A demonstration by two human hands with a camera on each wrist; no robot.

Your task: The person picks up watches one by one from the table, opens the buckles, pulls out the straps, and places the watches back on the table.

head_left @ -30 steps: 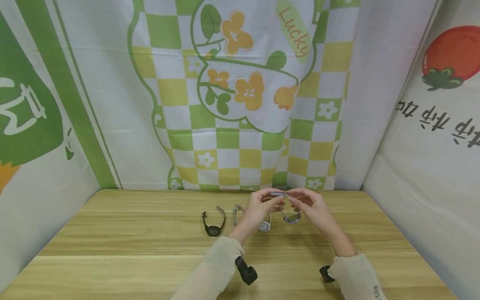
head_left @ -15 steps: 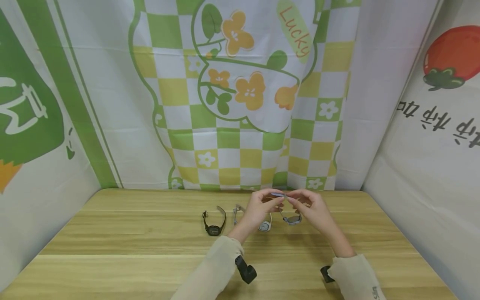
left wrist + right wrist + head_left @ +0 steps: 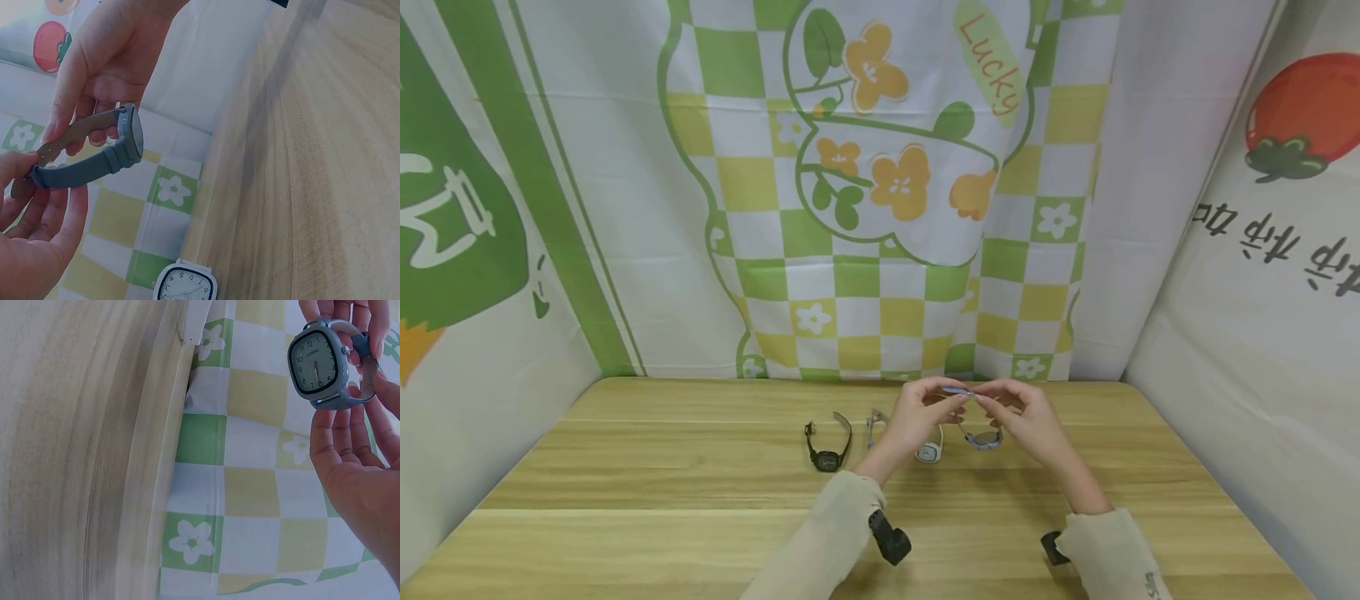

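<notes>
- Tabletop of pale striped wood, hemmed by printed cloth walls: green-and-yellow chequered cloth with orange flowers behind, cloth with a red tomato print on the right.
- Lying furthest left: small black wristwatch with a dark strap, strap arched upward, well apart from both hands.
- Beside it, partly hidden behind the left wrist: a pale grey-strapped wristwatch, details too small to tell.
- Next along, just under the left hand: white rounded-square wristwatch with a white dial, resting on the wood; seen also in the left wrist view.
- Left hand raised above the table, fingers curled and pinching one strap end of the grey-blue rounded-square wristwatch with a dark dial.
- Watch case hanging below and between the two hands, clear of the tabletop, strap ends brought together at the top; dial plainly readable in the right wrist view.
- Right hand likewise clenched on the other strap end, fingertips meeting those of the left hand.
- Judged step: joining or fastening the strap ends of the held watch, not yet finished as far as visible.
- Judged next move: calls for fine fingertip alignment of strap tip and buckle, steady grip on both ends, no pull on the dangling case.
</notes>
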